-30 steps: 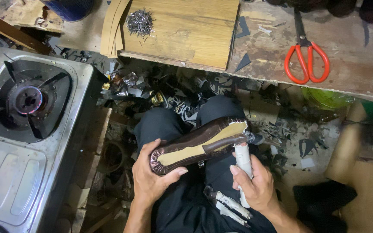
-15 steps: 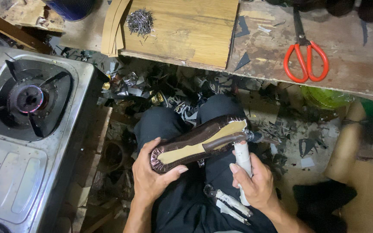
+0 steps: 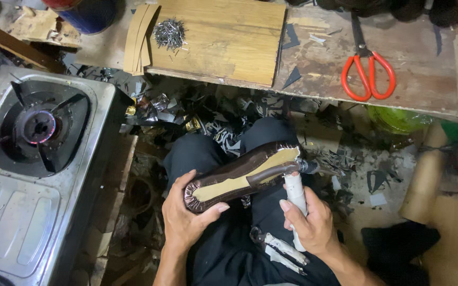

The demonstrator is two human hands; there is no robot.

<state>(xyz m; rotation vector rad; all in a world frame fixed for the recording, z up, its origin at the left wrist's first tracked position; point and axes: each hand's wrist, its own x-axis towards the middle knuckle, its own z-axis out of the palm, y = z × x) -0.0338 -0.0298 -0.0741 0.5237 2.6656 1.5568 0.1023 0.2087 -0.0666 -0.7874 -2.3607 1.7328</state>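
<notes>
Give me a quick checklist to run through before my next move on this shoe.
1. Left hand grips the shoe at its toe: ok.
2. Right hand wraps the white tool handle: ok.
3. Tool tip meets the heel edge: cannot tell.
4. Shoe rests over the lap, sole up: ok.
5. Gas burner glows beside the left knee: not ok.
6. Red scissors lie clear on the bench: ok.

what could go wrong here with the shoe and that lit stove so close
1. The gas burner glows lit beside the left hand; scraps litter the floor around it, so something might catch fire.
2. The right hand presses a white-handled tool against the shoe's heel end over the lap; a slip could jab the thigh or left hand.
3. Loose nails sit near the board's edge and could spill down.
</notes>
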